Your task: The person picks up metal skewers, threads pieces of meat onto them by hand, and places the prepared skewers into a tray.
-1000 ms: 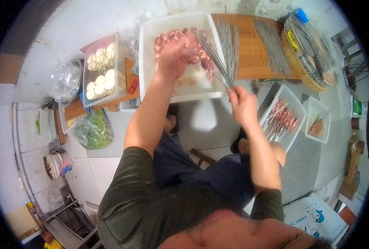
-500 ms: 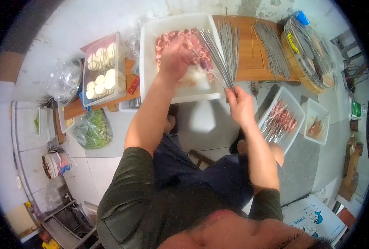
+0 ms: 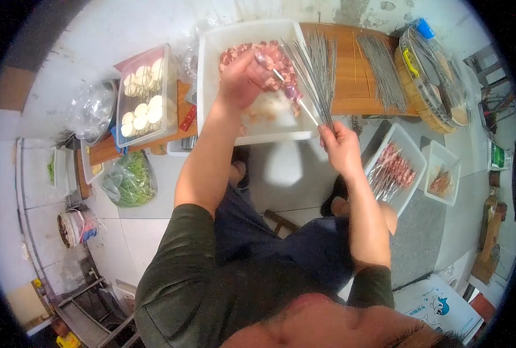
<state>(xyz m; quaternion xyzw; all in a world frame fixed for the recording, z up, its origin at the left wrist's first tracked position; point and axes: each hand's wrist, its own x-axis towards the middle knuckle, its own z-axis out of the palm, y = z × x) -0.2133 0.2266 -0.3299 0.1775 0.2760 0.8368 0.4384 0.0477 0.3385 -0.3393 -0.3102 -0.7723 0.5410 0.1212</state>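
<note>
My right hand (image 3: 341,148) is closed round the lower ends of several flat metal skewers (image 3: 312,84), which fan out up and to the left. One of them carries pieces of raw meat (image 3: 291,91) and points toward my left hand (image 3: 240,80). The left fingers are curled round a piece of meat at that skewer's tip, over the white plastic tub (image 3: 258,138). A heap of cut raw meat (image 3: 233,55) lies in the tub, partly hidden behind the left hand.
Loose skewers (image 3: 380,72) lie on the wooden table (image 3: 346,69) at right, beside a round basket (image 3: 435,119). Finished meat skewers (image 3: 394,168) fill a low white tray. A box of white round slices (image 3: 148,116) stands left, above a bag of greens (image 3: 131,182).
The skewer with meat now stands apart from the others in my right hand, and the bundle has fanned out. My left hand has shifted slightly left and turned.
</note>
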